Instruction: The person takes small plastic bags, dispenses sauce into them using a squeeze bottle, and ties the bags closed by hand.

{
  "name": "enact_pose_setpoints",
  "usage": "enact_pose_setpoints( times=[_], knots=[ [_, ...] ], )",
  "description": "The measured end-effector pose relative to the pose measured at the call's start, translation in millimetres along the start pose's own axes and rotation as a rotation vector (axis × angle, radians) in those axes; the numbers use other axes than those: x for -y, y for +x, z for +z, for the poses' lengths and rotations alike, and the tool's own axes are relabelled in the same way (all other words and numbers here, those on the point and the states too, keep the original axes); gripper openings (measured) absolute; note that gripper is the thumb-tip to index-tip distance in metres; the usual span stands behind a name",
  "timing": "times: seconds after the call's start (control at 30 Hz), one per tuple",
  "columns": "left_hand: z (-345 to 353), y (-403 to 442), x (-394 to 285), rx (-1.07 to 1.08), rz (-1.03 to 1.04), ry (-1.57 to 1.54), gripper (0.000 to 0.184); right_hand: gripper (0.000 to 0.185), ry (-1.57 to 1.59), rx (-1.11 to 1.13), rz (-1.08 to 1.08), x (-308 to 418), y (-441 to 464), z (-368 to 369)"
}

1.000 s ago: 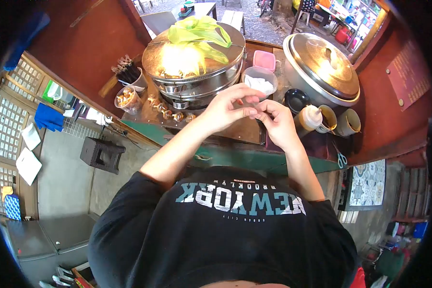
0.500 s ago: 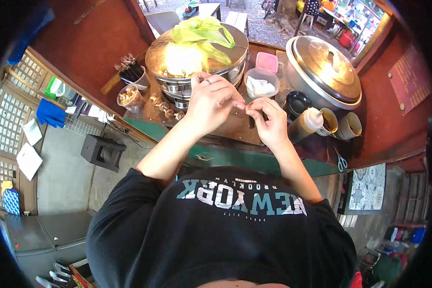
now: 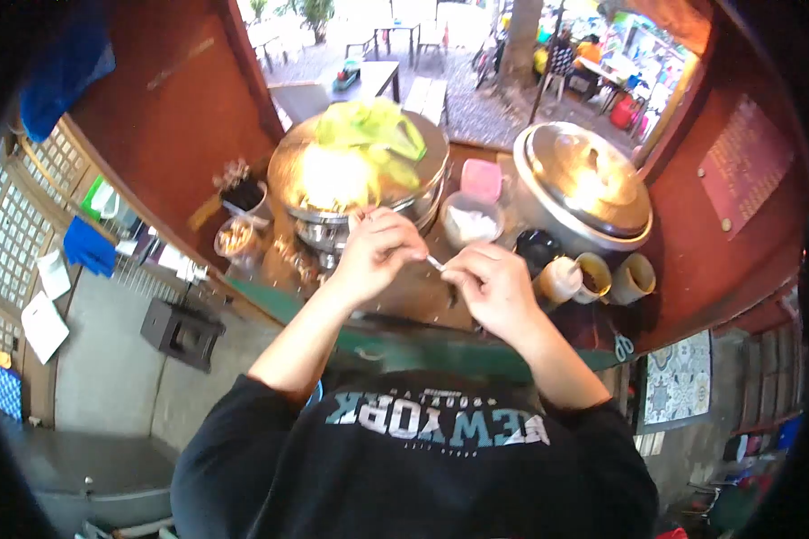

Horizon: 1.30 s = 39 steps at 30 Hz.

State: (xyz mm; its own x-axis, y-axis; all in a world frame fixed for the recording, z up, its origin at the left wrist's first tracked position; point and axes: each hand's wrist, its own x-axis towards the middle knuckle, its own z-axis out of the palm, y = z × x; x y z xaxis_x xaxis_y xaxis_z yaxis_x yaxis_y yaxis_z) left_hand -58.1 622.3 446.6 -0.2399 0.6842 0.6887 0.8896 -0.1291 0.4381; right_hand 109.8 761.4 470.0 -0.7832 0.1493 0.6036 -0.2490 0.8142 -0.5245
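My left hand (image 3: 384,254) and my right hand (image 3: 494,283) are raised over the front of the counter, fingertips pinched toward each other. A small, thin whitish piece (image 3: 435,263) shows between the fingertips; its kind is too small to make out. Just beyond my left hand stands a round steel pot (image 3: 283,175) with a green plastic bag (image 3: 368,130) on its lid. Past my right hand sits a clear tub (image 3: 470,220) with white contents, beside a pink lid or container (image 3: 482,180).
A large lidded pot (image 3: 589,184) stands at the back right. Nearer are a black bowl (image 3: 537,249), a squeeze bottle (image 3: 559,280), cups (image 3: 634,277) and scissors (image 3: 623,346). At left are a cup of sticks (image 3: 243,193) and a cup of food pieces (image 3: 235,241).
The view has tipped upward, showing more of the outdoor area. My hands have moved slightly apart, and a small whitish piece now shows between the fingertips.
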Motion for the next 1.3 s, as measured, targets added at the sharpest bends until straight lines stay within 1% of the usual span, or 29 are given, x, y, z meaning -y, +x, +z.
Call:
enact_pose_setpoints(
  times=[0.07,0.1,0.13,0.17,0.2,0.23,0.27,0.33,0.37,0.4,0.47,0.53,0.6,0.7,0.8,0.83,0.87,1.03,1.07,1.13,1.23,1.3],
  knots=[
    [18,4,16,0.049,-0.140,-0.529,0.010,0.006,0.225,0.031,0.187,4,8,1],
    [36,2,26,0.061,-0.198,-0.842,0.011,0.008,0.430,0.014,0.348,0,11,7],
    [48,5,22,0.078,-0.259,-1.154,0.013,0.010,0.639,-0.003,0.509,-4,11,13],
    [59,1,12,0.123,-0.426,-1.413,0.018,0.010,0.742,-0.095,0.573,-8,11,18],
    [87,-7,29,0.136,-0.318,-1.630,0.020,0.011,0.846,-0.185,0.631,-11,11,23],
    [103,-7,9,-0.059,-0.578,-1.679,0.020,0.011,0.950,-0.275,0.684,-15,11,27],
    [115,-12,-10,-0.261,-0.841,-1.705,0.021,0.011,0.951,-0.354,0.689,-19,7,34],
    [125,-32,-3,-0.117,-0.874,-1.924,0.017,0.012,0.900,-0.382,0.729,-34,-7,42],
    [133,-42,-2,-0.041,-0.784,-2.053,0.011,0.012,0.798,-0.383,0.759,-37,-13,43],
    [135,-46,-6,-0.062,-0.910,-1.991,0.010,0.006,0.686,-0.350,0.819,-35,-16,41],
    [139,-53,-11,-0.104,-1.157,-1.844,0.007,0.007,0.542,-0.356,0.727,-46,-28,48],
    [142,-56,-13,-0.072,-1.161,-1.635,0.006,0.010,0.341,-0.387,0.645,-56,-37,54],
    [143,-56,-12,-0.047,-1.151,-1.422,0.013,0.011,0.141,-0.380,0.586,-60,-42,52],
    [142,-55,-13,-0.050,-0.773,-0.773,0.015,0.013,0.020,-0.349,0.468,-60,-43,49],
    [115,-48,-28,-0.128,-0.369,-0.087,0.011,0.013,-0.002,-0.355,0.491,-60,-43,55],
    [109,-46,-31,-0.137,-0.330,-0.033,0.007,0.011,0.027,-0.365,0.516,-64,-45,60],
    [110,-48,-25,-0.169,-0.210,0.055,0.007,0.012,0.057,-0.362,0.525,-65,-44,66],
    [113,-56,-21,-0.192,-0.217,0.091,0.011,0.015,0.216,-0.358,0.597,-82,-44,81],
    [113,-55,-20,-0.213,-0.194,0.102,0.011,0.015,0.246,-0.354,0.618,-85,-45,82],
    [112,-53,-16,-0.248,-0.150,0.123,0.011,0.015,0.258,-0.350,0.589,-84,-44,81],
    [112,-56,-16,-0.227,-0.264,0.106,0.011,0.015,0.210,-0.316,0.565,-85,-45,80],
    [114,-58,-11,-0.206,-0.271,0.120,0.011,0.015,0.179,-0.308,0.546,-86,-47,80]
  ],
)
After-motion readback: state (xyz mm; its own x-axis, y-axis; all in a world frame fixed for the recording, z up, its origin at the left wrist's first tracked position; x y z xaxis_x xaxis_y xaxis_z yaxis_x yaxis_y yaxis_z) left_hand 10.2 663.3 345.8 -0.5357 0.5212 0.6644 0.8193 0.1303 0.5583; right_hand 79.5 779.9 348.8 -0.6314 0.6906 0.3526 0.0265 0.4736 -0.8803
